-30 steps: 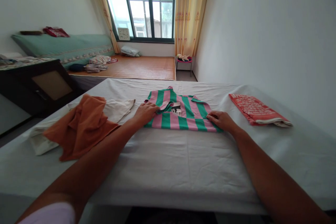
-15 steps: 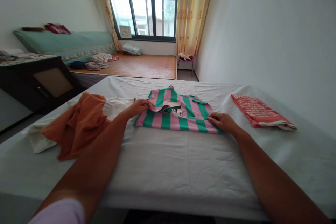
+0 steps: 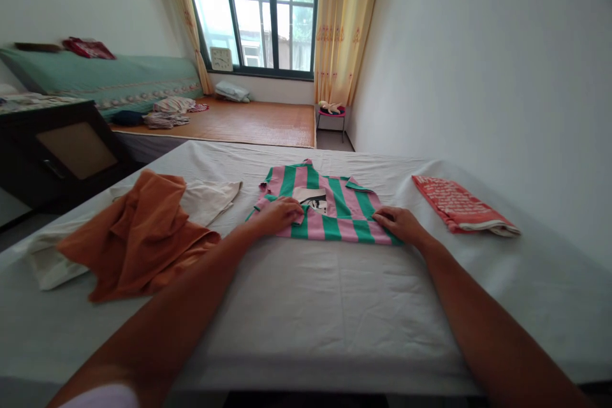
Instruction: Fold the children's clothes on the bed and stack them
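Note:
A pink and green striped shirt (image 3: pixel 351 205) lies partly folded on a white-sheeted surface (image 3: pixel 329 306), with a black-and-white picture patch (image 3: pixel 310 196) on its front. My left hand (image 3: pixel 281 215) is closed on a folded-over part of the shirt at its left side, fingers curled down beside the patch. At the lower right edge of the shirt, my right hand (image 3: pixel 398 223) pinches the fabric between thumb and fingers. Some of the cloth under both hands is hidden.
To the left, a crumpled orange garment (image 3: pixel 138 236) lies over a cream one (image 3: pixel 205 199). A folded red printed cloth (image 3: pixel 461 207) rests at the right, near the wall. Beyond are a mat-covered bed (image 3: pixel 258 122), a dark cabinet (image 3: pixel 71 143) and a pink stool (image 3: pixel 331 112).
My left hand has moved right and inward across the shirt, bringing the lifted left part down toward the patch. My right hand keeps its hold at the right edge. The view has shifted slightly.

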`<move>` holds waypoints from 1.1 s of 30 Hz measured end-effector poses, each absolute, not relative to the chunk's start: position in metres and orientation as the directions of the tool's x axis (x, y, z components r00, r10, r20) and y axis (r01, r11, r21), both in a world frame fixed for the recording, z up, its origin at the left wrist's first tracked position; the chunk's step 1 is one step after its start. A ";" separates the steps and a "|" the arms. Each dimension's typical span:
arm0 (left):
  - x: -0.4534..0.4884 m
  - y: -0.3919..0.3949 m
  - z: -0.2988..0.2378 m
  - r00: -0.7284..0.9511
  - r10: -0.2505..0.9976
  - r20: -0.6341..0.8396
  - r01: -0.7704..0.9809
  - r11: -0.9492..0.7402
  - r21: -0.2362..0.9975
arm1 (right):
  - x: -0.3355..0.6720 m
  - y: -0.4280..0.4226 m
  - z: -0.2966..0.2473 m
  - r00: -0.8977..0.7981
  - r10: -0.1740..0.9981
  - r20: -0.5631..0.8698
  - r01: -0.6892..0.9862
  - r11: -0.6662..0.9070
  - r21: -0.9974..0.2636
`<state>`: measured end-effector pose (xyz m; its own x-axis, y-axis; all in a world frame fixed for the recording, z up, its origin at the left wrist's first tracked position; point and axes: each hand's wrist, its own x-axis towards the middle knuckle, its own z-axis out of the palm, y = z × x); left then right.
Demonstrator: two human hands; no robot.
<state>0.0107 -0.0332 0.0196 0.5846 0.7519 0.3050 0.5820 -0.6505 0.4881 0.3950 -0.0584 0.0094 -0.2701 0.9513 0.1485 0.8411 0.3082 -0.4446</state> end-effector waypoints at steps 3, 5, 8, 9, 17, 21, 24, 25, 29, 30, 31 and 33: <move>0.023 -0.036 0.002 0.549 0.762 0.344 0.652 -0.648 0.394 | 0.388 -0.060 0.014 -0.207 0.969 0.134 0.891 0.243 -0.382; 0.024 -0.037 -0.001 0.546 0.761 0.351 0.659 -0.649 0.381 | 0.380 -0.059 0.022 -0.197 0.976 0.095 0.934 0.216 -0.285; 0.022 -0.038 0.001 0.557 0.748 0.360 0.641 -0.663 0.387 | 0.359 -0.049 0.042 -0.249 0.967 0.055 0.956 0.254 -0.146; 0.021 -0.038 0.001 0.556 0.749 0.362 0.640 -0.663 0.389 | 0.351 -0.043 0.049 -0.276 0.959 0.056 0.952 0.281 -0.123; 0.017 -0.037 -0.007 0.531 0.752 0.390 0.657 -0.656 0.372 | 0.317 0.034 0.047 -0.221 0.969 0.107 0.975 0.221 0.008; 0.015 -0.038 -0.006 0.532 0.753 0.386 0.652 -0.656 0.382 | 0.332 0.062 0.020 -0.197 0.970 0.142 0.980 0.198 0.010; 0.015 -0.040 -0.004 0.523 0.768 0.370 0.665 -0.639 0.387 | 0.354 0.081 0.015 -0.032 0.989 0.143 0.999 0.032 0.003; 0.016 -0.040 -0.003 0.521 0.775 0.358 0.673 -0.631 0.385 | 0.360 0.087 0.017 0.046 0.986 0.158 0.999 -0.045 -0.007; 0.016 -0.041 -0.001 0.520 0.795 0.313 0.709 -0.606 0.360 | 0.348 0.118 0.033 0.166 0.932 0.321 0.984 -0.135 -0.117; 0.016 -0.041 -0.001 0.518 0.798 0.308 0.715 -0.602 0.356 | 0.334 0.126 0.037 0.133 0.933 0.334 0.983 -0.080 -0.167; 0.016 -0.041 0.000 0.517 0.800 0.306 0.718 -0.599 0.354 | 0.316 0.134 0.040 0.081 0.943 0.322 0.975 -0.007 -0.224; 0.016 -0.041 -0.001 0.519 0.799 0.304 0.719 -0.600 0.350 | 0.274 0.149 0.042 -0.050 0.968 0.244 0.929 0.135 -0.345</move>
